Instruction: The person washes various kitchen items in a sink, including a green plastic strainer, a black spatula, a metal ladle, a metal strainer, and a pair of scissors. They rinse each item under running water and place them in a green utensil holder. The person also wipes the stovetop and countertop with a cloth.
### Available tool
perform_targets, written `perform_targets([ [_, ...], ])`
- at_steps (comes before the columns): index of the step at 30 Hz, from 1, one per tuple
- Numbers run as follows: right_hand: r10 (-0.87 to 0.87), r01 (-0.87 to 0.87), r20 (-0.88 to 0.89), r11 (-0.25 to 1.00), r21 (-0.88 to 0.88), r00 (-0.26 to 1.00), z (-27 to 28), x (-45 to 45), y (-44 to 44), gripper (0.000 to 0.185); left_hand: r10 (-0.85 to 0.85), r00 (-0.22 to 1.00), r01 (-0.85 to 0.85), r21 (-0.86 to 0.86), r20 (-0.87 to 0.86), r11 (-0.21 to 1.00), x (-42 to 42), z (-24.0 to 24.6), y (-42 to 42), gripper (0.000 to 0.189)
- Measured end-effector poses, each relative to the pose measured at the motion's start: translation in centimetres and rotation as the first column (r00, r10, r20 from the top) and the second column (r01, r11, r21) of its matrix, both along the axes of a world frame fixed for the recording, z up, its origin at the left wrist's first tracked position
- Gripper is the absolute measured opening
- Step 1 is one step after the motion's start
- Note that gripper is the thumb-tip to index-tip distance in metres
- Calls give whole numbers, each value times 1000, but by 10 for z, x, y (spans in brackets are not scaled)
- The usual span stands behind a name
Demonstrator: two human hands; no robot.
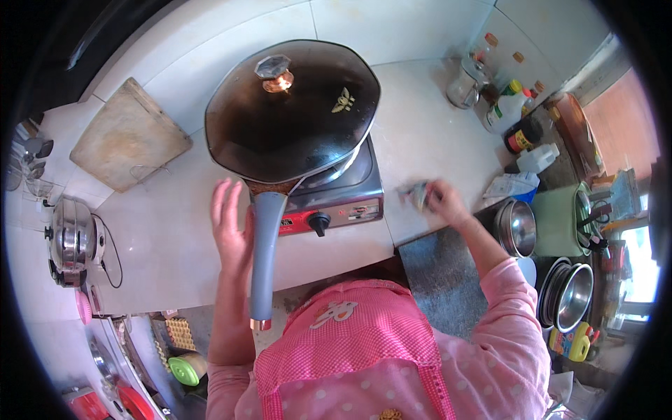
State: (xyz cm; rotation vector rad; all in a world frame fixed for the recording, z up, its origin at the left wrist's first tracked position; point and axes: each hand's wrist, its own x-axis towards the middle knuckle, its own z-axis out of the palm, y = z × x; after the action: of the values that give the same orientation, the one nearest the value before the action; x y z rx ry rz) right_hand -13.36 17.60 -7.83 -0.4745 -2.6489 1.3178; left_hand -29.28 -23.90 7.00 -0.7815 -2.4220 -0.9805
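My right hand grips a bunched cloth on the countertop, right of the gas stove; hand and cloth are blurred. A pan with a grey handle sits on the stove under a dark glass lid with a faceted knob. My left hand is raised just left of the handle, fingers apart, holding nothing. Whether it touches the handle cannot be told. The stove's black knob is on its red front panel.
A wooden cutting board leans at the wall on the left, with an electric steamer pot farther left. Bottles and a glass jar stand at the back right. Steel bowls, a green container and more bowls are at the right.
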Motion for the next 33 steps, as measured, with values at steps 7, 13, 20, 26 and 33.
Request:
perform_targets([
  [7, -227, -155, 399, 670, 726, 888, 1, 1, 61, 32, 76, 987, -55, -146, 139, 988, 34, -106, -79, 30],
  [13, 58, -519, 606, 584, 625, 794, 14, 15, -41, 29, 4, 879, -100, 177, 477, 979, 92, -118, -64, 22],
  [20, 347, -591, 494, 617, 520, 797, -5, 10, -164, 35, -218, 892, 196, 95, 397, 976, 115, -101, -68, 18],
  [26, 417, -602, 439, 623, 500, 796, -29, -6, -313, 52, -441, 755, 404, 185, 485, 896, 152, -91, -123, 18],
  [33, 496, -524, 188, 838, 152, 848, -44, -145, -484, 40, -631, 543, 561, 319, 554, 764, 177, -62, -196, 21],
])
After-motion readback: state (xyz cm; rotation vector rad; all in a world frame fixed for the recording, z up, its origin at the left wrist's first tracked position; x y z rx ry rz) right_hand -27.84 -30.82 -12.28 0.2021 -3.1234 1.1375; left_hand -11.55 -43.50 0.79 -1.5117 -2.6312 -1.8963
